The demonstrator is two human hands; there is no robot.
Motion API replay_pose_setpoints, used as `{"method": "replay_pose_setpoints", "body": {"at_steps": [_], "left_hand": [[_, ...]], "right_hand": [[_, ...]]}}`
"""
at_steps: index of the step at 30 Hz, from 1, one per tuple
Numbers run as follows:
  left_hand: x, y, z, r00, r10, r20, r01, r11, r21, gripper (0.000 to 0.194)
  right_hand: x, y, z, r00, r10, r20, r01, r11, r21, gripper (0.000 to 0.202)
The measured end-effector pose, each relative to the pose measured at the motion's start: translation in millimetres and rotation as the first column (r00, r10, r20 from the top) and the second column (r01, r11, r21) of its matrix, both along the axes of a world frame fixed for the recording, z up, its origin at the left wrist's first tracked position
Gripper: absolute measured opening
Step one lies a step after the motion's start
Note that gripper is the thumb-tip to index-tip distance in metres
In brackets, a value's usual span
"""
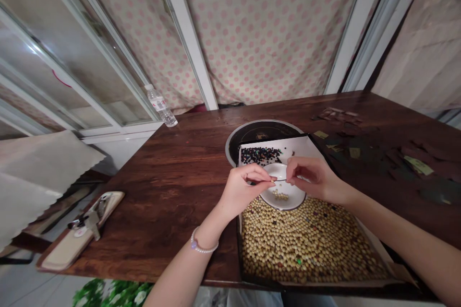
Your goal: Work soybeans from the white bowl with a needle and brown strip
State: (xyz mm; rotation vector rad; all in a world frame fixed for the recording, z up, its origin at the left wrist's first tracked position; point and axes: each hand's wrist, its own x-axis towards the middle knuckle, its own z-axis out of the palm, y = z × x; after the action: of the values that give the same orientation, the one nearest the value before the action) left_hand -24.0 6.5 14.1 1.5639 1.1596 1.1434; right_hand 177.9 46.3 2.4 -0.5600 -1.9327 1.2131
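My left hand (248,187), with a pearl bracelet (204,244) on its wrist, pinches a small pale-yellow bead (272,182) between thumb and fingertips. Close beside it, the thumb and fingers of my right hand (311,177) are pressed together; what they hold is too small to make out. Both hands are above a white dark-rimmed dish (297,199) with several yellowish beads (280,195) in it. Just behind is another white dish (276,169), partly hidden by the hands. The dishes sit in a paper-lined tray (302,146) among many yellow-tan beads (306,244).
Dark beads (259,155) lie in the tray's far-left corner. A round dark pan (252,132) is under its far end. The wooden table (162,177) also bears a water bottle (161,106), a long beige board (65,249) with metal items, and scattered dark flakes (389,158).
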Motion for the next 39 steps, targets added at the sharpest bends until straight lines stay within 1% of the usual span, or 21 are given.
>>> {"method": "replay_pose_setpoints", "body": {"at_steps": [13, 18, 23, 32, 35, 39], "left_hand": [[1.7, -1.0, -1.1, 0.999, 0.009, 0.032, -0.009, 1.000, 0.028, 0.011], [2.8, -1.4, -0.9, 1.000, 0.027, 0.016, -0.027, 0.999, 0.039, 0.011], [3.3, -0.9, -3.9, 1.000, 0.026, -0.002, -0.026, 0.999, 0.046, 0.009], [3.2, 0.2, -5.5, 0.999, 0.022, -0.033, -0.021, 0.999, 0.036, 0.008], [3.1, -0.3, -5.4, 0.998, 0.016, -0.066, -0.012, 0.998, 0.063, 0.008], [3.6, -1.0, -7.9, 0.989, 0.030, -0.143, -0.010, 0.990, 0.139, 0.006]], "right_hand": [[-0.2, 2.3, -3.7, 0.999, -0.005, 0.041, 0.005, 1.000, 0.006, 0.010], [-1.3, 1.1, -3.2, 0.998, -0.016, 0.053, 0.015, 0.999, 0.031, 0.009], [-1.3, 1.2, -2.6, 0.997, -0.019, 0.071, 0.015, 0.999, 0.048, 0.009], [-0.9, 0.3, -4.4, 0.993, -0.048, 0.109, 0.035, 0.992, 0.121, 0.012], [-0.2, 1.2, -5.7, 0.992, -0.049, 0.112, 0.036, 0.993, 0.113, 0.012], [0.4, 2.0, -6.0, 0.992, -0.054, 0.110, 0.042, 0.994, 0.104, 0.012]]}}
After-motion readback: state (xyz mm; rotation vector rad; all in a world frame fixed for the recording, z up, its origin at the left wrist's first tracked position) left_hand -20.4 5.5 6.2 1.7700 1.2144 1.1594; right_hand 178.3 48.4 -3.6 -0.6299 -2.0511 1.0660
